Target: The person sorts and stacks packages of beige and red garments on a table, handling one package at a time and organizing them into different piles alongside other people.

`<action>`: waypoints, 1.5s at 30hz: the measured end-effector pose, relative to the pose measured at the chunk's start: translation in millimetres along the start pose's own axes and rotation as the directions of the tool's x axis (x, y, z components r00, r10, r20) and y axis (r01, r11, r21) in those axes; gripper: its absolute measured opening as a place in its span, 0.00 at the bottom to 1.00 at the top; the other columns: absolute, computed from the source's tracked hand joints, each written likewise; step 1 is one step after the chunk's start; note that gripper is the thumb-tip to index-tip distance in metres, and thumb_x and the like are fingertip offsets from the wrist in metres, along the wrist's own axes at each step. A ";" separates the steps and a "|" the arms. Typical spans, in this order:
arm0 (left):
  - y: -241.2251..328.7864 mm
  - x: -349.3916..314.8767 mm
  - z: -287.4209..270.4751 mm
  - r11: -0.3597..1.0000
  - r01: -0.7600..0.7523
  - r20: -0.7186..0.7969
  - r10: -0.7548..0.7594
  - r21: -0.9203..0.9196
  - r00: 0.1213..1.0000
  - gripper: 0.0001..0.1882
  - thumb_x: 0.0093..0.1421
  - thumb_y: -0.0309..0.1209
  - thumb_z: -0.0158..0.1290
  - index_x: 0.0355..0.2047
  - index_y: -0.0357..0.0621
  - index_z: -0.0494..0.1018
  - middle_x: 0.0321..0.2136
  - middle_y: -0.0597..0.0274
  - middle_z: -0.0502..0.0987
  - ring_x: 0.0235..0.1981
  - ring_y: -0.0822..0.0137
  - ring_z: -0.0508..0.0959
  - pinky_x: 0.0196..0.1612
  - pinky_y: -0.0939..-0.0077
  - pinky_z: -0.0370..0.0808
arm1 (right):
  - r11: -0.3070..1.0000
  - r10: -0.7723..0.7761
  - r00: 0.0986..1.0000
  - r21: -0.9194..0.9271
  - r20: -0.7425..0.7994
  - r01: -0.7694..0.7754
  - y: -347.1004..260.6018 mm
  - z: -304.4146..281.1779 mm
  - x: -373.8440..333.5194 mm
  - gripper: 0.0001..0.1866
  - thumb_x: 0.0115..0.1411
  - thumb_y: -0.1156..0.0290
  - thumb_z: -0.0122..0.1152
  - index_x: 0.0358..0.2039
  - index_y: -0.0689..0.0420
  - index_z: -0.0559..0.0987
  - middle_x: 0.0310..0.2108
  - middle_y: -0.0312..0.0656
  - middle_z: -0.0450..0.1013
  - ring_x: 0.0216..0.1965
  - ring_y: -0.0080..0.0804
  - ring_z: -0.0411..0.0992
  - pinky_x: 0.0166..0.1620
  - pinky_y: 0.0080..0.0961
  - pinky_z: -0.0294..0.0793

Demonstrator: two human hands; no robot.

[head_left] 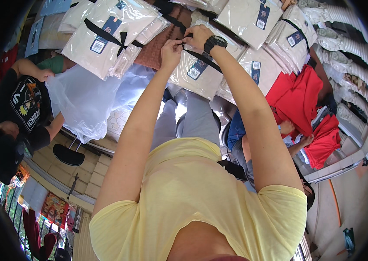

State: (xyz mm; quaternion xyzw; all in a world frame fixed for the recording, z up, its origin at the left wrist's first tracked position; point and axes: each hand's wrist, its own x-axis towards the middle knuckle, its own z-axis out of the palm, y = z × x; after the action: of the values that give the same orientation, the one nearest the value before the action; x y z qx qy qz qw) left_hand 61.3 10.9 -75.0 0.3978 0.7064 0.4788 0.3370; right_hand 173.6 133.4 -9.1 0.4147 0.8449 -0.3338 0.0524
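In front of me lies a stack of folded cream cloth packs (179, 77) in clear plastic, with a dark blue tag on top. A black ribbon (205, 60) runs across it. My left hand (171, 54) pinches the ribbon between thumb and fingertips at the stack's far left part. Just beyond and to its right, my right hand (199, 38) has its fingers bent closed on the ribbon too, close to the left fingertips. The ribbon's exact crossing is partly hidden by my fingers. A dark watch is on my right wrist.
At the left, a bundle of similar packs (110, 32) carries a tied black bow. A person there holds a large translucent plastic bag (84, 98). More packs (253, 19) lie far right. Another person's hands are at red cloth (294, 98); wrapped white stacks (344, 48) line the right edge.
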 end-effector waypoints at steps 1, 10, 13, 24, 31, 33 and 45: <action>3.1 1.0 -0.4 1.000 0.017 0.026 -0.018 0.012 0.999 0.11 0.54 0.23 0.55 0.39 0.34 0.76 0.31 0.56 0.79 0.31 0.67 0.80 0.37 0.78 0.75 | 0.999 -0.014 1.000 -0.047 -0.021 0.013 2.5 -2.0 1.2 0.13 0.52 0.57 0.64 0.35 0.48 0.82 0.37 0.47 0.78 0.43 0.46 0.74 0.48 0.38 0.73; -9.9 14.8 -18.5 0.984 0.177 0.367 -0.174 0.024 0.914 0.08 0.60 0.30 0.49 0.37 0.39 0.72 0.25 0.66 0.70 0.28 0.74 0.69 0.34 0.79 0.69 | 0.986 0.009 0.999 -0.168 -0.051 -0.017 3.7 -2.5 5.4 0.11 0.53 0.56 0.63 0.35 0.45 0.83 0.41 0.40 0.76 0.47 0.42 0.72 0.49 0.40 0.71; -15.4 24.5 -20.7 0.944 0.308 0.521 -0.322 0.116 0.791 0.13 0.61 0.34 0.45 0.40 0.37 0.70 0.35 0.51 0.72 0.38 0.60 0.72 0.43 0.71 0.68 | 0.975 -0.004 0.997 -0.221 -0.080 -0.014 0.8 0.6 2.1 0.11 0.53 0.56 0.63 0.35 0.44 0.83 0.43 0.39 0.75 0.48 0.39 0.71 0.49 0.40 0.70; -8.7 25.8 -26.6 0.946 0.268 0.601 -0.323 0.182 0.731 0.13 0.62 0.38 0.42 0.32 0.39 0.67 0.29 0.62 0.71 0.32 0.69 0.71 0.40 0.73 0.69 | 0.978 0.047 0.996 -0.199 -0.075 -0.062 1.5 9.0 1.0 0.13 0.54 0.56 0.62 0.38 0.44 0.81 0.43 0.38 0.75 0.51 0.39 0.69 0.51 0.46 0.66; 6.7 9.6 -34.1 0.932 0.012 0.441 -0.183 0.363 0.879 0.15 0.58 0.32 0.51 0.41 0.34 0.70 0.34 0.50 0.77 0.38 0.60 0.78 0.42 0.68 0.73 | 0.987 0.097 0.994 -0.127 -0.049 -0.102 2.3 7.8 0.8 0.13 0.53 0.56 0.63 0.37 0.45 0.81 0.40 0.37 0.76 0.50 0.39 0.70 0.50 0.48 0.66; 2.1 6.8 -38.4 0.944 0.038 0.384 -0.170 0.328 0.907 0.15 0.56 0.29 0.53 0.42 0.34 0.70 0.35 0.49 0.78 0.37 0.61 0.79 0.42 0.68 0.74 | 0.993 0.090 0.995 -0.074 -0.041 -0.093 -0.9 6.6 5.3 0.13 0.52 0.56 0.64 0.36 0.45 0.81 0.40 0.36 0.76 0.50 0.39 0.70 0.50 0.48 0.66; 12.3 -5.2 -43.3 0.906 -0.199 0.359 0.057 0.373 0.932 0.07 0.49 0.24 0.53 0.29 0.35 0.76 0.29 0.43 0.78 0.33 0.46 0.79 0.39 0.59 0.75 | 0.932 -0.097 0.951 -0.363 -0.294 -0.017 -9.5 3.8 28.3 0.09 0.47 0.61 0.64 0.30 0.47 0.80 0.39 0.28 0.72 0.49 0.35 0.65 0.44 0.51 0.62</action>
State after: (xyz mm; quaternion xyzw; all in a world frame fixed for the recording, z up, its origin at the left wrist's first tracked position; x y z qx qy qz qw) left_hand 29.6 -8.6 -49.3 0.5814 0.6928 0.2684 0.3317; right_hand 147.5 145.8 -17.4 0.4273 0.8979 -0.1053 -0.0113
